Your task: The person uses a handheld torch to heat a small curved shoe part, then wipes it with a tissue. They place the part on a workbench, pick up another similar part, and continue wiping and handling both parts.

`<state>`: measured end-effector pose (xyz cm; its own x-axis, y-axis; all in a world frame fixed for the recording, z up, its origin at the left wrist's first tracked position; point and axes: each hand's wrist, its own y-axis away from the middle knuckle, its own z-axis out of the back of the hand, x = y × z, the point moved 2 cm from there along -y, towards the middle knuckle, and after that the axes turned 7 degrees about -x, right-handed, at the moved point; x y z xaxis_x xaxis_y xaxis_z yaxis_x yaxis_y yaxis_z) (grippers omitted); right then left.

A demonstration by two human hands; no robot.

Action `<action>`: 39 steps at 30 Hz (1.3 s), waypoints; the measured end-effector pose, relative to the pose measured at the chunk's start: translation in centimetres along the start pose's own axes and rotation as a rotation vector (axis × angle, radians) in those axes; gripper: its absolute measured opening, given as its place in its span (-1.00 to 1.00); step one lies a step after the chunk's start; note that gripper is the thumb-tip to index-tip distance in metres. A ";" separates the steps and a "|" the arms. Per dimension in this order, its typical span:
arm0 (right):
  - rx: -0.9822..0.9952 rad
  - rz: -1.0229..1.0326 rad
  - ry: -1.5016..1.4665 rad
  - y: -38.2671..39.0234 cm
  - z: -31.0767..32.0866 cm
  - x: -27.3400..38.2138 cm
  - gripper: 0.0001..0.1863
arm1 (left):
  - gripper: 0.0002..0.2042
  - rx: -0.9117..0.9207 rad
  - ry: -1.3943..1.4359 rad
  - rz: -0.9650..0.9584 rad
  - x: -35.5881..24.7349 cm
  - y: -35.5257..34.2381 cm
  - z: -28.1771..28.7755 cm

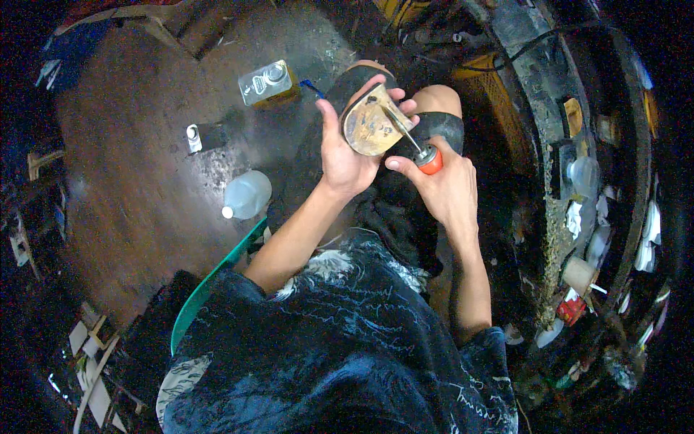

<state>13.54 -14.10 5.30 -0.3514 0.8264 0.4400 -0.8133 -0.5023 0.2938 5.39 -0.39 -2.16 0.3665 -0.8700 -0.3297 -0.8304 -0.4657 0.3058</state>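
We note the left hand (345, 155) with its fingers (394, 92) closed around a tan shoe sole piece (370, 121), thumb along its near edge, holding it up over the lap. The right hand (444, 189) has its fingers wrapped tight on the orange handle of a metal tool (413, 143), whose shaft lies across the sole's face, tip touching it. Both are held above dark trousers. To the person's left, on the brown floor (137, 173), we record a clear plastic bottle (246, 194), a rectangular metal can (266, 83) and a small white-capped container (194, 137), well apart from the hands.
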 end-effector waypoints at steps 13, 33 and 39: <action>-0.044 -0.172 -1.343 1.2 1.9 -2.5 -0.45 | -0.19 0.009 0.054 0.077 2.3 0.8 -5.3; -0.965 0.051 0.035 -19.0 13.3 -9.0 -0.11 | -0.21 0.108 0.091 0.082 -3.0 1.6 -4.4; -1.091 0.164 0.154 -18.1 12.3 -6.0 -0.52 | -0.12 0.157 -0.031 0.015 -4.6 4.3 -7.8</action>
<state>36.08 -13.15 7.78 -0.4838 0.8315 0.2731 -0.6968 -0.1772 -0.6950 3.46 0.33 7.63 0.3425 -0.8699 -0.3548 -0.8920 -0.4197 0.1678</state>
